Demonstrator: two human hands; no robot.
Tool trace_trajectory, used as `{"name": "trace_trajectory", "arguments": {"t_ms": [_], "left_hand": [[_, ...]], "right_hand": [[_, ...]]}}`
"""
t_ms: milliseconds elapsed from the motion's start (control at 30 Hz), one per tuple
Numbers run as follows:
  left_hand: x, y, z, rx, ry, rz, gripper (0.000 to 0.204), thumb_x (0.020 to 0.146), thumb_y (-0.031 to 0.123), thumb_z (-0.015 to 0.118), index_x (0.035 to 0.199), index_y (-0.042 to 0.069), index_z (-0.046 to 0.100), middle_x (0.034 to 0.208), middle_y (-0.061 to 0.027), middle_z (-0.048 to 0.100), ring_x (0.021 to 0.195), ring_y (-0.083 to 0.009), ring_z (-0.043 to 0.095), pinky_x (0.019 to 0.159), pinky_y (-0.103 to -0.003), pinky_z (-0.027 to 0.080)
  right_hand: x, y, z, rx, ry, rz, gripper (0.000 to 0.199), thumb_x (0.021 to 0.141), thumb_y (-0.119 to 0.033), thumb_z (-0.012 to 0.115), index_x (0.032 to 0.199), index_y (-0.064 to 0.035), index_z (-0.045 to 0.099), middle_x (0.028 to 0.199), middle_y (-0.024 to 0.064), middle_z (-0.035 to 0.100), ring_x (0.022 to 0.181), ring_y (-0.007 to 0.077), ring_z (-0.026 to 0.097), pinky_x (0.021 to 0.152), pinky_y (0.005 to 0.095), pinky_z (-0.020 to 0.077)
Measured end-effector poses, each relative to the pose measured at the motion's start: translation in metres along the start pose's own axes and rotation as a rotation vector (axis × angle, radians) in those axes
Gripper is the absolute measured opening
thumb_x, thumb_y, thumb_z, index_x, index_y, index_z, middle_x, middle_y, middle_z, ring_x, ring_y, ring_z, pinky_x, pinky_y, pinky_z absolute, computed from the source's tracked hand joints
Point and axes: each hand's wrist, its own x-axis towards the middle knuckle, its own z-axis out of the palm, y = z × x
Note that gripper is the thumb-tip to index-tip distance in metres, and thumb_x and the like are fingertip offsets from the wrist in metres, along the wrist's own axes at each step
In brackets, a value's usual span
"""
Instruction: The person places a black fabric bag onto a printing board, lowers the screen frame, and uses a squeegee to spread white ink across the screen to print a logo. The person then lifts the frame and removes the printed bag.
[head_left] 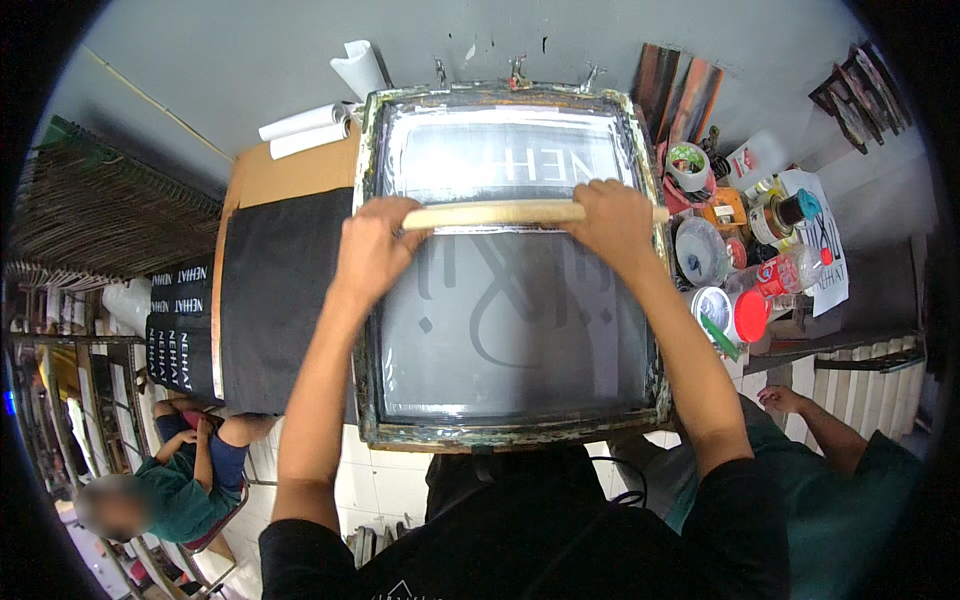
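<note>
A wide squeegee (495, 214) with a pale wooden handle lies across the upper half of a screen printing frame (520, 434). My left hand (378, 242) grips its left end, and my right hand (615, 228) is closed round it toward the right. White ink (440, 168) covers the mesh beyond the squeegee, with pale lettering showing there. On the near side, the grey mesh (430, 350) shows a darker lettered design. The frame's edges are crusted with dried paint. The squeegee's blade is mostly hidden beneath the handle.
Black fabric (285, 290) lies on the board left of the frame. Paper rolls (305, 133) rest behind it. On the right stand ink tubs (702, 250), a red lid (750, 316) and a plastic bottle (790, 270). One person (190, 475) sits at left; another (800, 470) is close at right.
</note>
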Motion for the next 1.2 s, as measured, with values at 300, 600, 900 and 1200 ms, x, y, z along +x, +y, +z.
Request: {"name": "trace_trajectory", "arguments": {"t_ms": [300,600,900,1200], "left_hand": [[-0.093,0.041,-0.035,-0.329,0.044,-0.390,0.096,0.084,0.028,0.082,0.159,0.000,0.029,0.163,-0.0233,0.034,0.151,-0.0352,0.034,0.124,-0.046,0.026],[-0.249,0.060,-0.052,-0.286,-0.135,-0.663,0.142,0.054,0.027,0.100,0.162,0.001,0.012,0.168,-0.0243,0.017,0.156,-0.0383,0.019,0.127,-0.053,0.012],[-0.257,0.058,-0.037,-0.025,-0.127,-0.471,0.150,0.043,0.033,0.102,0.161,0.005,0.014,0.169,-0.0263,0.010,0.156,-0.0427,0.017,0.126,-0.059,0.009],[-0.294,0.024,-0.011,0.137,0.039,-0.173,0.142,0.050,0.046,0.098,0.163,0.013,0.017,0.166,-0.0280,0.020,0.153,-0.0481,0.021,0.123,-0.064,0.014]], "right_hand": [[-0.015,0.001,-0.005,0.068,0.266,-0.061,0.030,0.064,-0.023,0.087,0.086,-0.0114,0.070,0.082,0.0049,0.068,0.083,0.0269,0.068,0.071,0.0416,0.0531],[0.097,0.036,-0.001,0.071,0.052,0.029,0.052,0.071,-0.055,0.084,0.101,-0.0125,0.078,0.090,0.0110,0.075,0.086,0.0314,0.072,0.076,0.0444,0.0560],[0.189,0.060,0.010,0.044,-0.269,0.091,0.069,0.069,-0.060,0.085,0.110,-0.0056,0.073,0.101,0.0169,0.075,0.102,0.0346,0.069,0.101,0.0434,0.0413],[0.154,0.070,0.000,0.282,0.109,0.077,0.076,0.082,-0.052,0.079,0.140,-0.0076,0.060,0.138,0.0188,0.063,0.132,0.0355,0.055,0.114,0.0478,0.0351]]}}
